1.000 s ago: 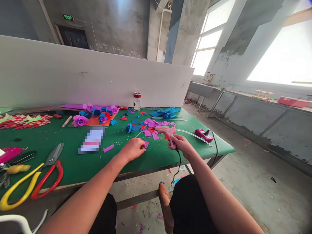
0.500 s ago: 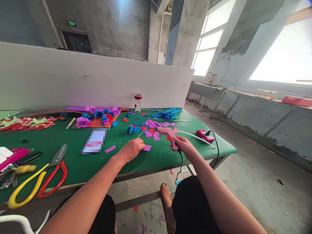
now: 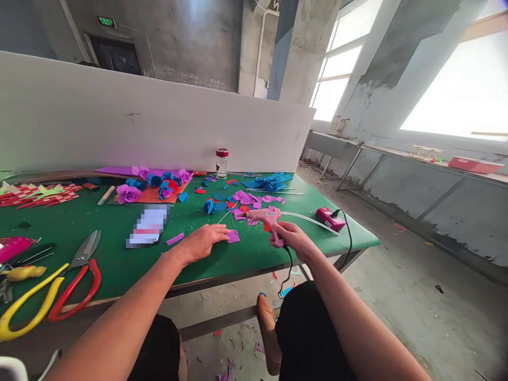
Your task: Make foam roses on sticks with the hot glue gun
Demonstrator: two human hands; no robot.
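My right hand point(image 3: 289, 236) is wrapped round the handle of a pink hot glue gun point(image 3: 264, 216), its nozzle pointing left over the paper scraps. A clear glue stick point(image 3: 307, 218) sticks out of its back, and a black cord hangs below the handle. My left hand point(image 3: 203, 241) is low over the table with its fingers stretched out, their tips at a purple paper piece point(image 3: 233, 236). Just beyond those fingers is a thin pale stick point(image 3: 227, 214); whether the hand touches it I cannot tell. A blue paper flower point(image 3: 210, 206) lies behind.
Scissors point(image 3: 85, 254) with red and yellow handles lie left, near a phone point(image 3: 148, 225). Finished paper roses point(image 3: 129, 193) and a red-lidded jar point(image 3: 221, 163) stand behind. Blue crepe paper point(image 3: 272, 181) lies at the back; a pink power socket point(image 3: 330, 219) sits right.
My left hand has shifted slightly left and its curled fingers have straightened toward the purple piece. The glue gun stays in my right hand. The whole view has shifted a little.
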